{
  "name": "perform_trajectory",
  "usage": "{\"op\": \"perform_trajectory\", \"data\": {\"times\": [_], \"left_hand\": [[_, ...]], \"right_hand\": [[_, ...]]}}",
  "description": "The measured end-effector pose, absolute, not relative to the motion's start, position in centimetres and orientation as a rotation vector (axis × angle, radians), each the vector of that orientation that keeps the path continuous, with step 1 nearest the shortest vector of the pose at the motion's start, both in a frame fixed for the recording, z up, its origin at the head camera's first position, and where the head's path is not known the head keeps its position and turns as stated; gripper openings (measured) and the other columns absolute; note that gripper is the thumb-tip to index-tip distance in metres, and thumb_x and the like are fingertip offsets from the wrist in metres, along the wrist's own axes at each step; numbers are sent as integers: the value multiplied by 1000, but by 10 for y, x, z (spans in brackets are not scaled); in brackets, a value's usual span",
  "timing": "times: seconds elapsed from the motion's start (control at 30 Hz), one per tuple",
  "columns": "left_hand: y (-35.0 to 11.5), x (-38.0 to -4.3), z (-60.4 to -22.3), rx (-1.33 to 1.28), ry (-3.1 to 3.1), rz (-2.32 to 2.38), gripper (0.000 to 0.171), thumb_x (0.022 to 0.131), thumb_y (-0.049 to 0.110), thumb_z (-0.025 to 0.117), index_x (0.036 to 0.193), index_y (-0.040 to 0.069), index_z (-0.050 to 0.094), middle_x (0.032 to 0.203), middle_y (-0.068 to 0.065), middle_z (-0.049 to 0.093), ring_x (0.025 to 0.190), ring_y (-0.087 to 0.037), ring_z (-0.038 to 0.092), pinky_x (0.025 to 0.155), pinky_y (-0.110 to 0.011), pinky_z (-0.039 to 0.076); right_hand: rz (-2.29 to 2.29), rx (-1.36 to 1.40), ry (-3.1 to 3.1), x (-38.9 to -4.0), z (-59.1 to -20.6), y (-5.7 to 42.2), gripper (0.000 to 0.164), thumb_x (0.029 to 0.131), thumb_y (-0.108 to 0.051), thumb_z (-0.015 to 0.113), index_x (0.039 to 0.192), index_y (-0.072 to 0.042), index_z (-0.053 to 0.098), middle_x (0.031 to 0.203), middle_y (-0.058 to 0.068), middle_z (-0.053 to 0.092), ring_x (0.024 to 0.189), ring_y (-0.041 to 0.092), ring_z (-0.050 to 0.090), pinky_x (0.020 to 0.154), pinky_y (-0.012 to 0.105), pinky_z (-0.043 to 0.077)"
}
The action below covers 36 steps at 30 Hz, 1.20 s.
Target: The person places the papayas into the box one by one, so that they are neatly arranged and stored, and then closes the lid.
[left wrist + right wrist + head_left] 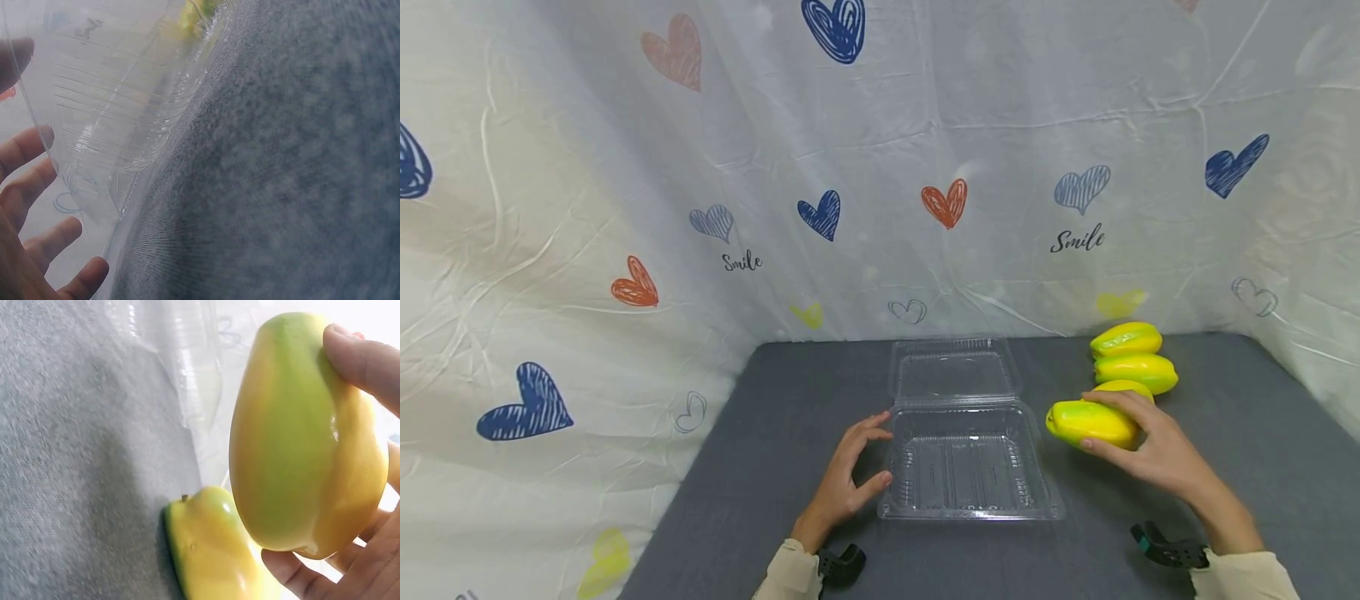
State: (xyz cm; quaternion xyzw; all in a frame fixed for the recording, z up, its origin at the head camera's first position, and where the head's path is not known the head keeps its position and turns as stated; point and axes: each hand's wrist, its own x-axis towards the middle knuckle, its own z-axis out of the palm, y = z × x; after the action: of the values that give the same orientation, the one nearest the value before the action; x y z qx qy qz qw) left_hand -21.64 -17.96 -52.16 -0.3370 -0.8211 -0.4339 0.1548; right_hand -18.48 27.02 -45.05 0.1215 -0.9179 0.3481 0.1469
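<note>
My right hand [1157, 442] grips a yellow-green papaya [1093, 423], thumb on one side and fingers on the other. In the right wrist view this papaya [300, 437] is held above the table, with another papaya [215, 547] lying beyond it. A clear plastic clamshell box [962, 510] lies unfolded in the middle, its lid [953, 375] laid back toward the curtain. At the box's left side is my left hand [848, 475], thumb and fingers spread, fingertips right at the rim. The left wrist view shows these spread fingers [37, 187] beside the clear wall.
Behind the right hand, more papayas [1135, 372] lie in a row at the back right of the grey-covered table [805, 392]. A white curtain [880, 275] printed with hearts hangs around the table's back and sides.
</note>
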Motion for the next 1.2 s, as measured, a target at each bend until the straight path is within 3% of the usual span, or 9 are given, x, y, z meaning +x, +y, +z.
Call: {"op": "perform_trajectory", "data": {"times": [0.47,1.2], "left_hand": [[-179,-216,-524,-968,-2351,-1237,48,87,26,69,132,12,60,157,-10,48,147,-31,40,115,-61,35],[-180,-216,-524,-966,-2346,-1229,47,87,26,69,131,10,61,157,-9,47,147,-31,40,115,-60,35]], "right_hand": [[1011,415,-2608,-186,-454,256,59,80,-32,87,134,-20,64,129,7,63,106,-11,40,82,34,42],[1117,503,-2538,-184,-448,241,60,81,-23,87,135,-22,63,125,-5,63,102,-6,52,83,20,44]]}}
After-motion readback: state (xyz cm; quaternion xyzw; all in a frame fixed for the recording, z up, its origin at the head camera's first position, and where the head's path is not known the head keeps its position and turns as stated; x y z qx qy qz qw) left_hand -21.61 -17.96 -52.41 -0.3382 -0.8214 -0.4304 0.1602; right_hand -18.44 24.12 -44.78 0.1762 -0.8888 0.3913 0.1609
